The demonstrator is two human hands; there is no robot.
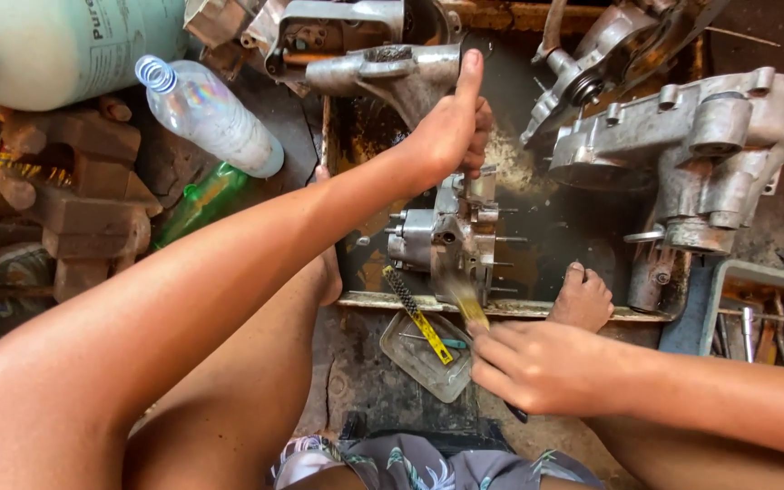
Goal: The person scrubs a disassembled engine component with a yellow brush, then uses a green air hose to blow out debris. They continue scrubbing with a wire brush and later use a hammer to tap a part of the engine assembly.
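Observation:
A small grey metal engine casing stands upright in a dark, rusty metal tray. My left hand grips its top edge, thumb pointing up. My right hand holds a paintbrush with a yellow ferrule; its blurred bristles touch the casing's lower side. Below the tray's front rim lies a clear shallow dish with a yellow-handled tool resting across it. My bare feet press on the tray's front rim.
Larger grey engine casings lie at the right and at the top. A clear plastic bottle, a green bottle and a pale gas cylinder are on the left, beside rusty blocks. A tool tray stands at the right.

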